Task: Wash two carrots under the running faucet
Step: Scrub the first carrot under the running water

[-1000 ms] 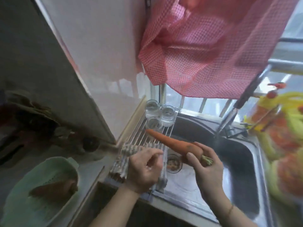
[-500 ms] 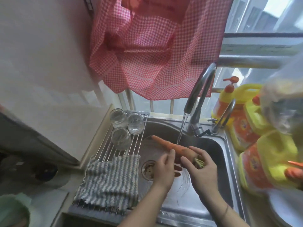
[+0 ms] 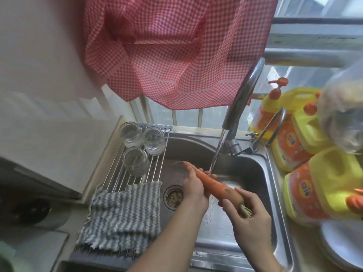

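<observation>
An orange carrot (image 3: pixel 214 183) lies slanted over the steel sink (image 3: pixel 261 173), thin tip to the upper left, green stub at the lower right. My right hand (image 3: pixel 249 218) grips its thick stem end. My left hand (image 3: pixel 194 185) wraps around its thin half, fingers curled over it. A thin stream of water (image 3: pixel 217 152) falls from the chrome faucet (image 3: pixel 241 101) and lands on the carrot just by my left fingers. A second carrot is not visible.
A roll-up rack (image 3: pixel 137 173) spans the sink's left side, carrying three upturned glasses (image 3: pixel 135 160) and a striped knitted cloth (image 3: pixel 123 214). The drain (image 3: pixel 173 197) sits left of my hands. Yellow-orange detergent bottles (image 3: pixel 306 195) crowd the right counter. A red checked cloth (image 3: pixel 176 50) hangs above.
The view swung right from the counter to the sink. The carrot moved under the running water, and my left hand went from hovering beside it to wrapping around its thin half.
</observation>
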Motion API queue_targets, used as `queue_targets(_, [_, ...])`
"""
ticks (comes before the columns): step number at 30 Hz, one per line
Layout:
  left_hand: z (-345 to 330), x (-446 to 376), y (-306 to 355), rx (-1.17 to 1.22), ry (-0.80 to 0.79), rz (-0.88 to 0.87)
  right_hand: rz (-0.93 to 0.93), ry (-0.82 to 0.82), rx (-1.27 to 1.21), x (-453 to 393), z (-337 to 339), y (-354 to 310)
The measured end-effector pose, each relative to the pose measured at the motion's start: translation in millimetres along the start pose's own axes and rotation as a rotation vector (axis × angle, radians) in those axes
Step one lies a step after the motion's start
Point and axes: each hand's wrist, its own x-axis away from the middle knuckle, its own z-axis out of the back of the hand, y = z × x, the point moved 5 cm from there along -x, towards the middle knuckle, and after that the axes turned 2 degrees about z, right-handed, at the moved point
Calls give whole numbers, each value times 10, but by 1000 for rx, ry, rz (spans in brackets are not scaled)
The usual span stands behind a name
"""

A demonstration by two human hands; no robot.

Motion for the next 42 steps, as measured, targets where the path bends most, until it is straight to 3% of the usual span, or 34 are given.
queue_targets(6, [82, -9, 15, -19, 0, -110, 13, -28, 29, 91, 144, -46])
queue_targets(11, [4, -91, -22, 235, 17, 67, 93, -64, 122, 121, 102, -82])
queue_targets(14, [-64, -87, -108, 316, -32, 86, -107, 11, -31, -1, 134, 47])
queue_targets(17, [-109, -17, -241, 337, -89, 76, -265, -27, -199, -101, 148, 102])
queue_targets(23, [-157, -60, -241, 150, -13, 86, 59, -261, 187, 30, 172, 55])
queue_targets(26, [-41, -204, -53, 195, 48, 39, 93, -175, 181, 15, 278, 60])
queue_targets(30, [-22, -287, -33, 338, 10, 6, -337, -105, -159, -80, 225, 195])
queue_targets(34, [-75, -125, -293, 313, -74, 87, -265, -201, 55, -123, 160, 144])
queue_targets(38, [58, -87, -331, 327, -13, 96, -214, -260, 115, -122, 127, 100])
queue_targets(42, [93, -125, -253, 350, 37, 81, -302, -132, 43, -480, 142, 202])
